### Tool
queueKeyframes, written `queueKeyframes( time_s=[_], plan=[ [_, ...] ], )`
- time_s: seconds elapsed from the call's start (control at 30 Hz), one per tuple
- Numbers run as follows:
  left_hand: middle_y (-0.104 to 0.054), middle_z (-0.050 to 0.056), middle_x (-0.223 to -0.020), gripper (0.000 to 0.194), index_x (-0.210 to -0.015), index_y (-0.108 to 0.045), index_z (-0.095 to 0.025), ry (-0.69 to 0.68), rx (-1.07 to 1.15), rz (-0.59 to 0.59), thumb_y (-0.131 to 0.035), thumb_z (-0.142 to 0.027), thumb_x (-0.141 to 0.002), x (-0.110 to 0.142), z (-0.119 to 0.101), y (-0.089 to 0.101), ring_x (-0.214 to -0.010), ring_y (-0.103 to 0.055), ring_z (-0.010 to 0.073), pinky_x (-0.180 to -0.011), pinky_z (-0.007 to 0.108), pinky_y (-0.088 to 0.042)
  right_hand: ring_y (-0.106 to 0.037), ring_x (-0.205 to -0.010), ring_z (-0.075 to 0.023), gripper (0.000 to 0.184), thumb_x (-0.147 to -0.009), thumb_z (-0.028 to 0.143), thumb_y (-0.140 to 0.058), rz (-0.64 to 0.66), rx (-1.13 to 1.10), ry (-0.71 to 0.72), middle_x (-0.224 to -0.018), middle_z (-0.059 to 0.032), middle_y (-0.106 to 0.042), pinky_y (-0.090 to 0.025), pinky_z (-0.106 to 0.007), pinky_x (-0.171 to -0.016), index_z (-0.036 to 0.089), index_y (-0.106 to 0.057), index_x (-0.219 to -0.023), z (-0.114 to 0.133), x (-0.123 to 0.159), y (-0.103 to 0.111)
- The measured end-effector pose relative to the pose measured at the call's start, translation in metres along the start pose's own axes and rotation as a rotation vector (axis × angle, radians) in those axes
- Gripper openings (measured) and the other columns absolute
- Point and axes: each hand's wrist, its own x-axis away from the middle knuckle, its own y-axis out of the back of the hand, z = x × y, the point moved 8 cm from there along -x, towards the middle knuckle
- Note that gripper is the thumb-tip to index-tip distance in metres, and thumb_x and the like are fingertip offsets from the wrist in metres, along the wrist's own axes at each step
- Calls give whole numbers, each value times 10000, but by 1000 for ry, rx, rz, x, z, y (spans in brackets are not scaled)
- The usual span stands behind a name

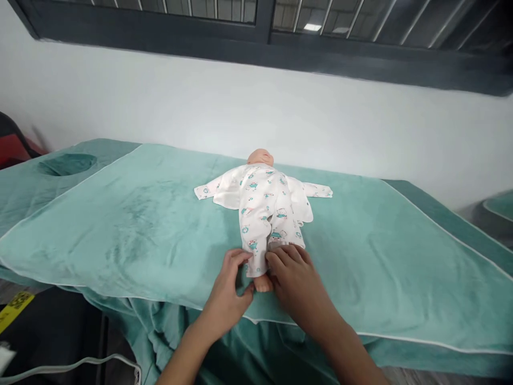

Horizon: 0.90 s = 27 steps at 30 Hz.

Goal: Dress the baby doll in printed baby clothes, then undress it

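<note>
A baby doll (260, 156) lies on its back on the green bed cover, head toward the wall. It wears white printed trousers (256, 224) pulled high over the body and a white printed shirt (227, 188), whose front is spread open and whose sleeves stretch out to both sides. My left hand (229, 294) curves around the left trouser cuff, thumb and fingers apart, fingertips touching the cloth. Below that cuff shows a bare doll foot (263, 283). Over the other cuff, my right hand (295, 278) has its fingers closed on the trouser leg, hiding the second foot.
The green cover (160, 235) lies over a long bed with a face hole (68, 164) at the left. A white wall (224, 112) and a dark barred window frame (264, 32) stand behind. A white cable (80, 363) runs at lower left beside a black object (52, 326).
</note>
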Motion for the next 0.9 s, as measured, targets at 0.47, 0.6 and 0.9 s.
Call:
queueKeyframes(
  time_s=[0.47,0.6,0.9],
  plan=[
    [-559,7,-888,189,-929,-548,-209,112,-49,-311,-620,-181,-757,29,-2,13,-823,-566,165,-782,305,-489,-526,-831,-199,171,-797,51,-510,-162,-304,4,-817,-22,-573,-432,-414,-909,214,-513,-846,36,37,14],
    [-559,5,-842,119,-889,-527,-208,163,-65,-321,-602,-274,-825,43,7,15,-814,-574,170,-782,304,-480,-576,-936,-196,253,-851,46,-486,-177,-362,69,-932,-23,-631,-384,-456,-1026,244,-555,-994,26,49,16],
    [-554,101,-1148,317,-1185,-516,-223,-291,-532,-244,-576,-201,-875,43,-58,-13,-1108,-513,244,-925,419,-473,-610,-964,-239,308,-827,127,-580,-283,-350,-281,-1089,-80,-599,-531,-395,-804,238,-555,-1113,-50,82,5]
  ],
)
